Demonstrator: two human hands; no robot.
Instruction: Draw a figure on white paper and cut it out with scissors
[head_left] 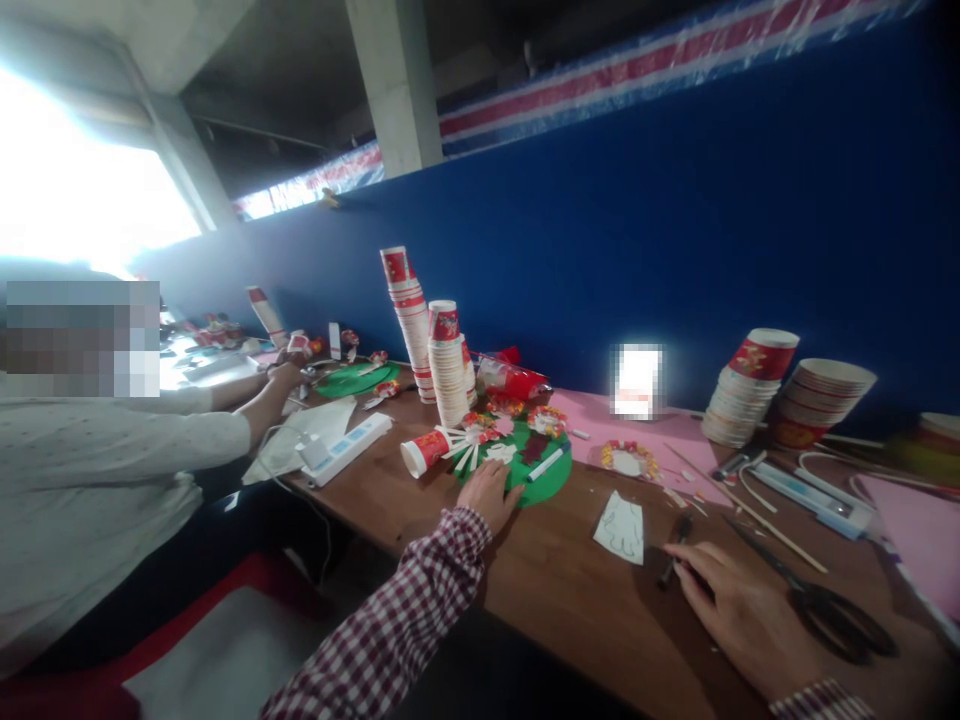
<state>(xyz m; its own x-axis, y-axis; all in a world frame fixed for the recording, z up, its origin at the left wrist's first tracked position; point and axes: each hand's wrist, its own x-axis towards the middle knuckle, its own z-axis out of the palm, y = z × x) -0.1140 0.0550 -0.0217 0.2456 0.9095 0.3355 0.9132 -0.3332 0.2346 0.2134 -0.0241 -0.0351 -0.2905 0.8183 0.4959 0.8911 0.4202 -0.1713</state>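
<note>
My left hand [487, 492] lies at the near edge of a green paper disc [555, 487], fingers stretched out and thumb apart. Its fingertips reach a white paper cut-out [501, 454]; whether they press on it is hard to tell. A blue-and-white marker [549, 463] rests on the disc beside dark red scraps [534, 447]. At the right, the fingertips of my right hand [735, 605] close on a dark pen [681, 528] at the table. Just beyond it lies a white paper piece with a line drawing [621, 527]. Black scissors [832, 605] lie beside that hand.
Stacked paper cups [446, 375] stand along the blue partition [675, 220], with more cups [750, 385] at right. A tipped cup [424, 452], power strip [349, 450], pink paper [694, 450] and wooden stick [787, 540] lie around. Another person [97, 480] works at left.
</note>
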